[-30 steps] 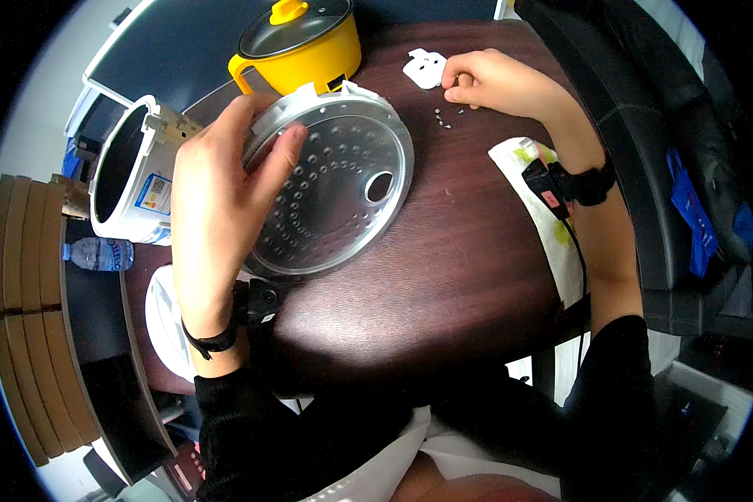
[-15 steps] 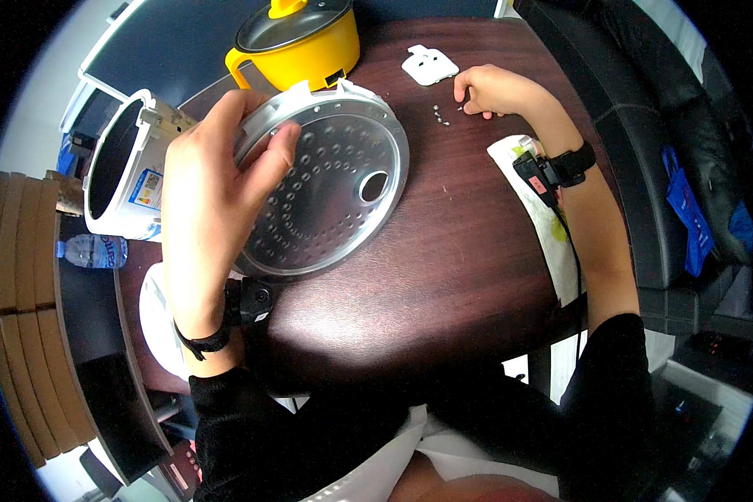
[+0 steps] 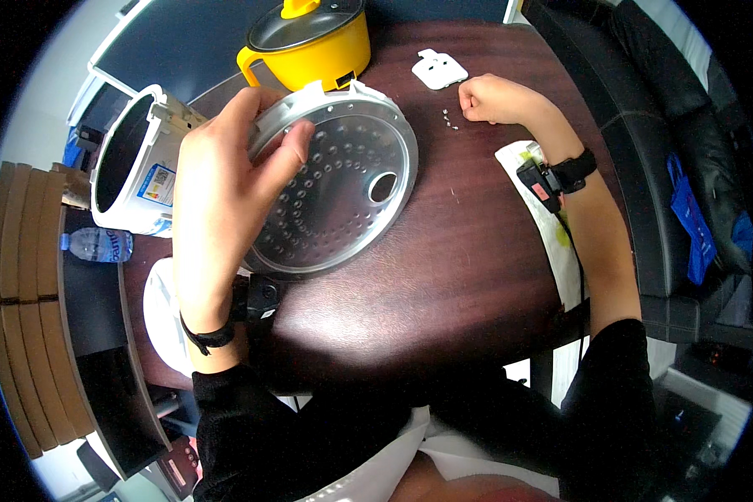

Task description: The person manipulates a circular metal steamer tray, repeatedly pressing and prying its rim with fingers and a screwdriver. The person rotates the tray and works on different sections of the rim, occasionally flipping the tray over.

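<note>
My left hand [image 3: 234,167] grips the upper left edge of a round metal lid plate [image 3: 335,217] with dimples, one oval hole and white plastic fittings along its top. My right hand [image 3: 498,102] is curled closed on the right of the table, beside several tiny silver screws [image 3: 448,124]; anything between its fingertips is too small to make out. Just above it lies a small white plastic piece [image 3: 440,70] with dark slots. A patterned cloth [image 3: 540,251] lies under my right forearm, and both wrists carry black strapped devices.
Yellow pot [image 3: 318,54] with glass lid at the back; white appliance body [image 3: 130,159] and water bottle [image 3: 100,244] at left; white part [image 3: 159,309] behind my left forearm; stacked cardboard [image 3: 21,305] far left; black chair [image 3: 653,209] with blue bag [image 3: 690,222] at right; dark wooden table [image 3: 410,293].
My right hand has left the white plastic piece, moved down and right to beside the screws, and its fingers have curled tighter. My left hand still holds the metal plate.
</note>
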`<state>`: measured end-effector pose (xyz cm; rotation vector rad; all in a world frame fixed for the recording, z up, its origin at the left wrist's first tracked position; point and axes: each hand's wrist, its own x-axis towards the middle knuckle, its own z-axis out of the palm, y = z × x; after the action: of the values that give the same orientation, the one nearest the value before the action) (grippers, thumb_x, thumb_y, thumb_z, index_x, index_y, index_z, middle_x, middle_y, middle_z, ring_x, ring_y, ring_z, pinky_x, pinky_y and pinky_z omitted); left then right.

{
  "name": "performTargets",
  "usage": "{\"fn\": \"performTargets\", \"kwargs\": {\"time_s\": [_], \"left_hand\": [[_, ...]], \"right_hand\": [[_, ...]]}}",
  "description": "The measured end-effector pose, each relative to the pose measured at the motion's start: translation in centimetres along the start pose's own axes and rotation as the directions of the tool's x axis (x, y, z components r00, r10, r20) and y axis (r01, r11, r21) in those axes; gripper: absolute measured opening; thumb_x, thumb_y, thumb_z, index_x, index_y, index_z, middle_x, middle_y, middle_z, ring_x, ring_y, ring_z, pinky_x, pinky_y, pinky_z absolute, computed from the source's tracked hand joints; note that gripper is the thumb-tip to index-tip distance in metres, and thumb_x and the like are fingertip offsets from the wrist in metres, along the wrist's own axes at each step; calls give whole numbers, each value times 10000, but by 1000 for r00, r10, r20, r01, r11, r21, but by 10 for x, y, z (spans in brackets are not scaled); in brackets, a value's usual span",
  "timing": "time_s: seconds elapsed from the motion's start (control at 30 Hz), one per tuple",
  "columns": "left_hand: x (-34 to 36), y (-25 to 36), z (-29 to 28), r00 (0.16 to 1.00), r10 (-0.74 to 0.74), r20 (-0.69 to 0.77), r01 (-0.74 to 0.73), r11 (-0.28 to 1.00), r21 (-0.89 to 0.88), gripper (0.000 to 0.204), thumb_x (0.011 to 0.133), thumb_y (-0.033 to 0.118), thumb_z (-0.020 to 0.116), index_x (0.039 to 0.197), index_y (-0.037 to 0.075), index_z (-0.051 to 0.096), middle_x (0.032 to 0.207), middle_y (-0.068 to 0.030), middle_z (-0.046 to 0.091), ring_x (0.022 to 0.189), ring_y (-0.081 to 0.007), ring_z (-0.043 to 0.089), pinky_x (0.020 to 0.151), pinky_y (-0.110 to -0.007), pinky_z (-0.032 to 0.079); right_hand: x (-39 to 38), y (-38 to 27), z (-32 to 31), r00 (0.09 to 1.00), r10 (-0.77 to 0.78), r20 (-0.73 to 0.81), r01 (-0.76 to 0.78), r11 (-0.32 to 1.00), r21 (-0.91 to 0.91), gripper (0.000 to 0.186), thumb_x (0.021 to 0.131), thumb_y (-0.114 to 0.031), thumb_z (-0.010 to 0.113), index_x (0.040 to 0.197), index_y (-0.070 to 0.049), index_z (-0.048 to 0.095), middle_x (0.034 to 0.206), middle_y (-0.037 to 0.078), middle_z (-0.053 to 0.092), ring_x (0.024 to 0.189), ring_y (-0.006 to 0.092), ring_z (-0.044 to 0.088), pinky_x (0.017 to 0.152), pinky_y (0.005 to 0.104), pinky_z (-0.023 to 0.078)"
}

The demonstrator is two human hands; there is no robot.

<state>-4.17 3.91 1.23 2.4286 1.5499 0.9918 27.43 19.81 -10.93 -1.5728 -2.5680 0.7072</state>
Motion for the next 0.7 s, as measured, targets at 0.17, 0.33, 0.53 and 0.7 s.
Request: {"fn": "performTargets", "kwargs": {"time_s": [0.17, 0.33, 0.53, 0.7], "left_hand": [[-2, 4, -5, 999, -28, 25, 28, 999, -38, 300, 863, 226, 732, 987, -24, 621, 756, -163, 670, 624, -211, 672, 566, -304, 502], [-7, 10, -8, 999, -8, -46, 3, 994, -107, 296, 860, 215, 741, 1004, -17, 629, 759, -140, 674, 659, -171, 678, 583, -280, 505], [-7, 10, -5, 974, 37, -224, -62, 993, -104, 345, 834, 225, 776, 1053, -3, 639, 805, -112, 695, 700, -144, 671, 635, -253, 510], [-8, 11, 5, 942, 49, -333, -96, 987, -127, 348, 838, 226, 780, 1058, -3, 638, 820, -104, 699, 699, -132, 663, 647, -246, 511]], "right_hand": [[-7, -24, -12, 986, -149, -74, 162, 965, 205, 81, 870, -98, 615, 843, -23, 599, 696, 32, 610, 583, 117, 581, 538, 278, 471], [-25, -60, -27, 942, -289, -169, 333, 753, 567, 91, 942, -124, 563, 914, -47, 602, 804, 25, 635, 710, 105, 617, 630, 249, 498], [-32, -80, -19, 879, -163, -447, 476, 349, 807, 176, 991, -221, 551, 973, -57, 612, 927, 34, 636, 902, 127, 622, 803, 277, 511], [-37, -101, 3, 862, 94, -499, 471, 220, 854, 262, 1016, -183, 491, 1141, 9, 618, 1031, 77, 657, 929, 122, 634, 823, 261, 531]]}}
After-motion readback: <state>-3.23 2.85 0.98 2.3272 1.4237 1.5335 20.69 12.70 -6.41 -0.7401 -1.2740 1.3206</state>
